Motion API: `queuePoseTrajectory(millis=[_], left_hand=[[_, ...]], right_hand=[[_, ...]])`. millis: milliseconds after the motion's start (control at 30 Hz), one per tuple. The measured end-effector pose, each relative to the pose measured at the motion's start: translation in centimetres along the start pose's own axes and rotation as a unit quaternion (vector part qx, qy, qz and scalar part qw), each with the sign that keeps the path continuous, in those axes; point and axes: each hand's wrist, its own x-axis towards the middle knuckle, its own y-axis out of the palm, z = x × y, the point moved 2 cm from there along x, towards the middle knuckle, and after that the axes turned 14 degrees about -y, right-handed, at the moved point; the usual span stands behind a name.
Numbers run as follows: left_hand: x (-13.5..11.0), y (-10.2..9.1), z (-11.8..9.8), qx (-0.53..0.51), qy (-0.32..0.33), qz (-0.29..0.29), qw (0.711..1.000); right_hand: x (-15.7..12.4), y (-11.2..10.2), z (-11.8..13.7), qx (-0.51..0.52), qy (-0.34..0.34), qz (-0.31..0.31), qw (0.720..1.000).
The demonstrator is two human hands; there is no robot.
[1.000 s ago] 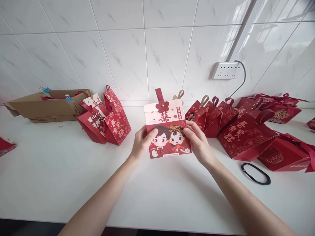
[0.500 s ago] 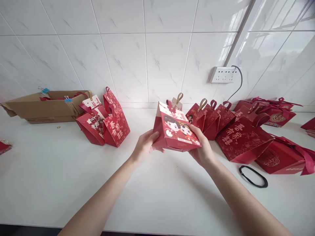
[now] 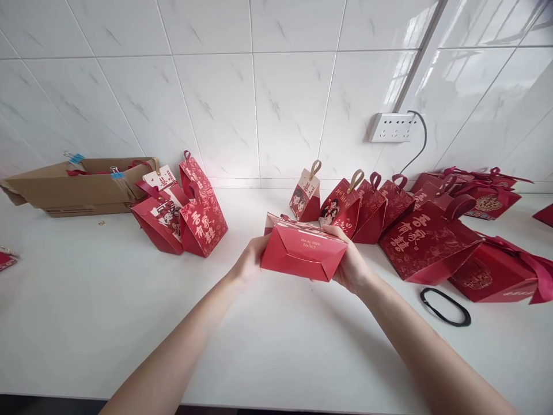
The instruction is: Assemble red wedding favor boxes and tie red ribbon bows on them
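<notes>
Left hand (image 3: pixel 253 257): grasping a red folded-card gift box (image 3: pixel 302 252)
Right hand (image 3: pixel 353 264): grasping its opposite side
Box: between the fingers, base toward the viewer
Card: probably light, stiff, easily dented; best held by its sides

Displays, held at the center of the frame, the folded red base of a paper gift box (image 3: pixel 298 259), tilted toward the camera, with two short lines of gold print and a steeply foreshortened printed face along the upper edge.
</notes>
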Motion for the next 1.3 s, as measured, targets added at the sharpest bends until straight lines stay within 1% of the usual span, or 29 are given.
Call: queuePoseTrajectory(millis=[100, 200, 333, 433, 500, 567, 667, 767, 867, 1033, 1200, 1300], left_hand=[[0.0, -0.3, 0.3, 0.004, 0.014, -0.026, 1.0], [-0.1, -0.3, 0.4, 0.004, 0.048, -0.057, 0.997], [-0.2, 0.1, 0.4, 0.041, 0.115, -0.071, 0.99], [0.1, -0.1, 0.6, 0.046, 0.13, -0.085, 0.987], [0.2, -0.4, 0.8, 0.032, 0.129, -0.11, 0.985], [0.2, -0.7, 0.8, 0.015, 0.128, -0.13, 0.983], [0.0, -0.8, 0.6, -0.021, 0.123, -0.141, 0.982], [-0.3, -0.7, 0.3, -0.069, 0.106, -0.151, 0.98], [-0.5, -0.6, 0.1, -0.088, 0.096, -0.154, 0.979], [-0.6, -0.8, 0.1, -0.073, 0.096, -0.149, 0.981], [-0.6, -1.0, 0.1, -0.064, 0.114, -0.151, 0.98], [-0.6, -1.0, 0.2, -0.065, 0.116, -0.163, 0.978]], right_hand=[[0.0, 0.0, 0.3, 0.006, -0.048, -0.011, 0.999], [0.1, -0.2, 0.6, 0.004, -0.087, -0.015, 0.996], [0.0, -0.6, 1.1, -0.038, -0.154, -0.022, 0.987], [0.0, -0.7, 1.2, -0.069, -0.191, -0.026, 0.979], [-0.1, -0.7, 1.1, -0.075, -0.194, -0.01, 0.978], [-0.2, -0.6, 0.9, -0.078, -0.194, 0.023, 0.978], [-0.4, -0.4, 0.8, -0.082, -0.201, 0.08, 0.973], [-0.7, -0.3, 0.8, -0.091, -0.207, 0.118, 0.967], [-0.8, -0.2, 0.8, -0.091, -0.213, 0.138, 0.963], [-0.8, -0.2, 0.7, -0.087, -0.22, 0.16, 0.958], [-0.8, -0.3, 0.7, -0.097, -0.232, 0.173, 0.952], [-0.8, -0.3, 0.7, -0.096, -0.236, 0.182, 0.95]])
